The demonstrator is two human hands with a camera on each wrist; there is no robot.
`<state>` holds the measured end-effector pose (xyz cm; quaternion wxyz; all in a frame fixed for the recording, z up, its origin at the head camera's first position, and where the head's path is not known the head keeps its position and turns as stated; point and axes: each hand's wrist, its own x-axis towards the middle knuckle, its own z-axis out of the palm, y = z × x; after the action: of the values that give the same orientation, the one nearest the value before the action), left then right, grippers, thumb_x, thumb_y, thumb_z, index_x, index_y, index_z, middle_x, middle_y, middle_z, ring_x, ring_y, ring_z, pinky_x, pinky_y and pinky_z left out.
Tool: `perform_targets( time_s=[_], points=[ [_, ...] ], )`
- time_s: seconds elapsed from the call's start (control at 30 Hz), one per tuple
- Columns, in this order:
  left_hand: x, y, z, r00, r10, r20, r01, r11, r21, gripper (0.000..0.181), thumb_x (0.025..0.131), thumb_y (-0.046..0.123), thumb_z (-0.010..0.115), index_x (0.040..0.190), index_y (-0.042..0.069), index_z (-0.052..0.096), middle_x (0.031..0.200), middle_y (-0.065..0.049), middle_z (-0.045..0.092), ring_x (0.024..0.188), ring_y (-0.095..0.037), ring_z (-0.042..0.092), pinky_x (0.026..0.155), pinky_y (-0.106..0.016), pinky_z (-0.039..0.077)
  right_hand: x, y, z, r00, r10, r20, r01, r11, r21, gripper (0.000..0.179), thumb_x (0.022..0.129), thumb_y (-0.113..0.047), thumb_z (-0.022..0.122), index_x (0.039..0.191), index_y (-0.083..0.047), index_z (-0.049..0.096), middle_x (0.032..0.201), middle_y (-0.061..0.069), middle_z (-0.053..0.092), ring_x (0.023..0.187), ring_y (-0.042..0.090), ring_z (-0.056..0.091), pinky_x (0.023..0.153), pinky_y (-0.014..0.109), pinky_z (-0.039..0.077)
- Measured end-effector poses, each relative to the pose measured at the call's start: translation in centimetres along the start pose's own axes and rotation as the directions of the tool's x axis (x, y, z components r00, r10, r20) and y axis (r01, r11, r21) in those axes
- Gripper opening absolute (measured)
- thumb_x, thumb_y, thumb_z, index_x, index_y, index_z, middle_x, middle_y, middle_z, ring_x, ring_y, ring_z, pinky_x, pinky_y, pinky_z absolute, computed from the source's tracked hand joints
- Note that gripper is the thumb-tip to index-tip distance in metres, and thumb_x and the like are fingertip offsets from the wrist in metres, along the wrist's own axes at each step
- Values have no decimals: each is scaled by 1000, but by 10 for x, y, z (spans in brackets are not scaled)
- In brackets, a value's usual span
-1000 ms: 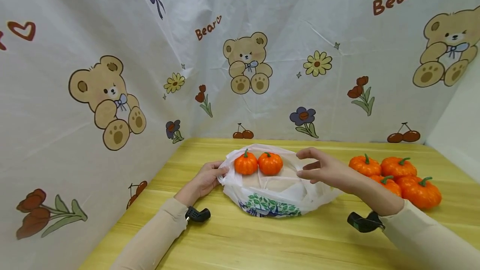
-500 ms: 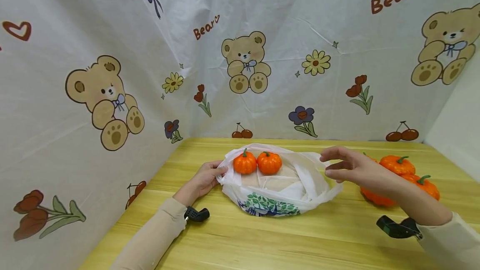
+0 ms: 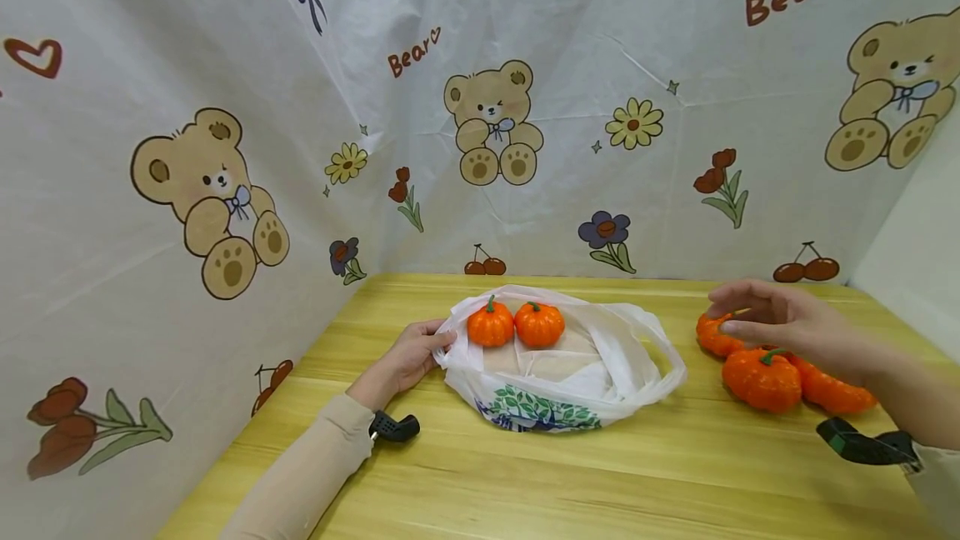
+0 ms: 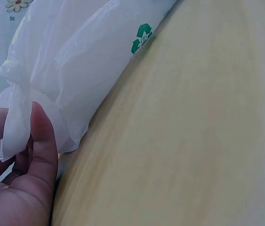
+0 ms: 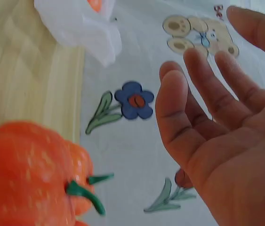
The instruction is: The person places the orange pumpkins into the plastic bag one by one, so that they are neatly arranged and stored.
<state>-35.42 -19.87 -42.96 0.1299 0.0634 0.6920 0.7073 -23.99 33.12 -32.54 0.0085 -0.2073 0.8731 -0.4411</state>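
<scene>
A white plastic bag (image 3: pixel 637 377) with a green and blue print lies on the table, its mouth spread upward. Inside it, toward the left, sit two small orange pumpkins, the left pumpkin (image 3: pixel 491 324) and the right pumpkin (image 3: pixel 540 325). My left hand (image 3: pixel 408 357) pinches the bag's left edge between thumb and fingers, as the left wrist view shows at the plastic (image 4: pixel 17 122). Above the pumpkins at the right, my right hand (image 3: pixel 787 323) hovers with loosely bent fingers and holds nothing. Nearest below it is a front pumpkin (image 3: pixel 762 382); the hand partly hides the others.
The pumpkin group on the right includes a back-left pumpkin (image 3: pixel 716 335) and a right pumpkin (image 3: pixel 836 392). A wooden table (image 3: pixel 525 482) carries everything. Behind and to the left hangs a bear-printed sheet (image 3: pixel 495 223), and a plain white surface (image 3: pixel 918 273) stands at the right.
My right hand has moved rightward from over the bag to above the pumpkin group. The bag's right handle is now in full sight. My left hand stays at the bag's left edge.
</scene>
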Motion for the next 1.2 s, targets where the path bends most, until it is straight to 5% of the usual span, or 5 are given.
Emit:
perform_targets(
  time_s=[0.27, 0.47, 0.8, 1.07, 1.2],
  points=[
    [0, 0, 1, 1000, -6, -4, 6, 1000, 0, 47, 102, 7, 60, 147, -5, 51, 117, -8, 63, 98, -15, 62, 84, -26, 59, -14, 33, -29, 999, -40, -16, 39, 998, -44, 34, 104, -4, 56, 137, -10, 51, 121, -12, 67, 105, 4, 68, 77, 31, 62],
    [0, 0, 1, 1000, -5, -12, 5, 1000, -9, 47, 103, 7, 59, 147, -4, 51, 117, -8, 62, 98, -15, 62, 84, -26, 58, -23, 50, -49, 996, 29, -79, -40, 989, -139, 37, 105, -8, 58, 139, -18, 49, 117, -22, 64, 102, -7, 64, 77, 24, 58],
    [-2, 1, 0, 1000, 7, -3, -7, 1000, -8, 49, 103, 8, 60, 148, -7, 48, 123, -10, 61, 100, -15, 62, 84, -25, 58, -37, 80, -70, 990, 32, -134, -63, 971, -229, 36, 105, -12, 59, 139, -11, 46, 116, -38, 54, 103, -22, 52, 74, 21, 55],
    [-2, 1, 1, 1000, -6, -5, 6, 1000, 5, 49, 103, 8, 59, 149, -6, 48, 127, -12, 60, 102, -15, 61, 85, -24, 58, -44, 96, -75, 985, 74, -158, -110, 967, -230, 35, 103, -11, 63, 135, -15, 50, 113, -42, 52, 101, -26, 47, 70, 23, 55],
    [-2, 2, 2, 1000, -3, -11, 3, 1000, 1, 49, 103, 7, 59, 148, -6, 49, 123, -11, 60, 100, -16, 61, 84, -24, 58, -47, 112, -78, 987, 96, -127, -123, 967, -224, 39, 102, -13, 65, 137, -12, 49, 114, -45, 47, 100, -27, 44, 73, 35, 59]
  ],
)
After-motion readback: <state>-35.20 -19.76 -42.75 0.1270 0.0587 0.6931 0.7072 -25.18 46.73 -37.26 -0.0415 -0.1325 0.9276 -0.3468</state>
